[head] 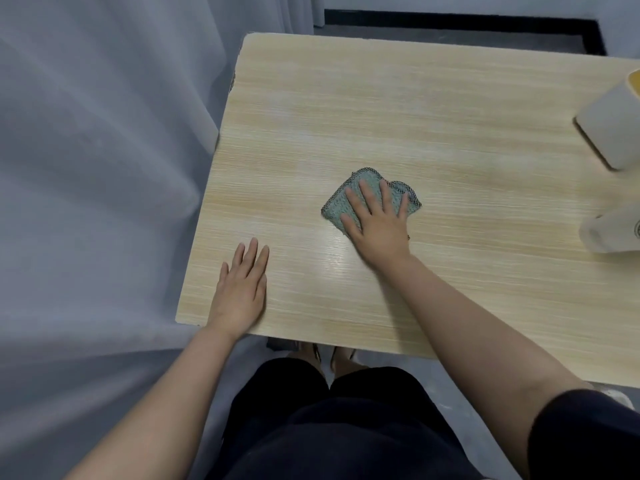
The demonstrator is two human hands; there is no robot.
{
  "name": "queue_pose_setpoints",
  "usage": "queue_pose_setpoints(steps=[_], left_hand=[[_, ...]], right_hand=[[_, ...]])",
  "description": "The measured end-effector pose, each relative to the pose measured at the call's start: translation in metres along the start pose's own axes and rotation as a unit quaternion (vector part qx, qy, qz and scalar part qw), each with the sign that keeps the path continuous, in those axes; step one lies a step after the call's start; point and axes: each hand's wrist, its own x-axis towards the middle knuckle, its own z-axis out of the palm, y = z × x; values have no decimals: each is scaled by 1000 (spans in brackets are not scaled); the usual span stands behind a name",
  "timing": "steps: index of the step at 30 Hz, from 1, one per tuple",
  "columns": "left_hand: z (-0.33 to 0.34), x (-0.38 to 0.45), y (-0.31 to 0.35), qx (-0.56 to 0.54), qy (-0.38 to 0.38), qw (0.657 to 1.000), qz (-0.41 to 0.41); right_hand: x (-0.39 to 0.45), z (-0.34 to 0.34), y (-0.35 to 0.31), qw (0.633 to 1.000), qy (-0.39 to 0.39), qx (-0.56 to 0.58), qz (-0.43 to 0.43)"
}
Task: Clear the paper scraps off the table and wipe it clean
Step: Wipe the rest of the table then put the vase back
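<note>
Head view: my right hand (375, 221) lies flat, fingers straight and spread, pressing the folded green cloth (370, 199) mid-table (450, 109). My left hand (242, 289) is flat too, palm down by the near left edge, holding nothing. Cloth looks bunched, dark mesh trim showing

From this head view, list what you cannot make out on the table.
- White container: cut off by the right edge; contents unseen.
- White object nearer the person: blurred, cut off by the right edge; unidentifiable.
- Cloth: the middle is hidden under the right hand.
- Table right of frame: out of view, so scraps there unknown.
</note>
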Motion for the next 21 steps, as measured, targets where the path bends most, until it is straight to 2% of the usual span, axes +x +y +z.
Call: queue_pose_setpoints(steps=[3, 9, 15, 17, 21], left_hand=[[3, -5, -2, 3, -5, 1000, 6], [2, -12, -16, 1, -12, 999, 45], [0, -18, -23, 9, -25, 998, 64], [-1, -20, -24, 22, -31, 997, 66], [-3, -25, -29, 31, -40, 996, 79]], right_hand=[[-29, 11, -20, 999, 3, -13, -38], [-107, 47, -70, 976, -8, -39, -212], [-107, 46, -48, 959, -30, -47, -277], [-92, 35, -28, 973, -21, -46, -224], [-76, 17, -1, 1000, 3, -17, -11]])
